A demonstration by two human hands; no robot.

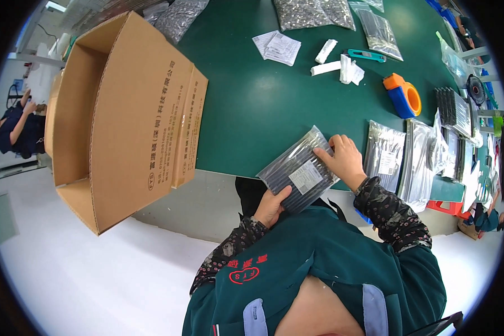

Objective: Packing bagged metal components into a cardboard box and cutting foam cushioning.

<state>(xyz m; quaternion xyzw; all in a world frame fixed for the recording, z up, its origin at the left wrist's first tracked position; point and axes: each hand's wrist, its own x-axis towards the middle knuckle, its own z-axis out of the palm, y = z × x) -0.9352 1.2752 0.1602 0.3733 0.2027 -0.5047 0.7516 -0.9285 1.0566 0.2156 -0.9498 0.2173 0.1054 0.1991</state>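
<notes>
Both my hands hold a clear plastic bag of dark rods (298,168) with a white label, tilted over the near edge of the green table (263,106). My left hand (271,206) grips its lower end from underneath, thumb on top. My right hand (344,159) clasps its upper right edge, fingers on the bag's face. Just right of that hand lie more silvery bags of the same kind (383,154) flat on the table.
A large open cardboard box (123,117) lies on its side at the table's left end. Paper slips (277,47), white rolls (333,61), a teal cutter (367,55), an orange-blue tape dispenser (403,95) and bags of small parts (311,12) sit farther back. A person (17,126) sits far left.
</notes>
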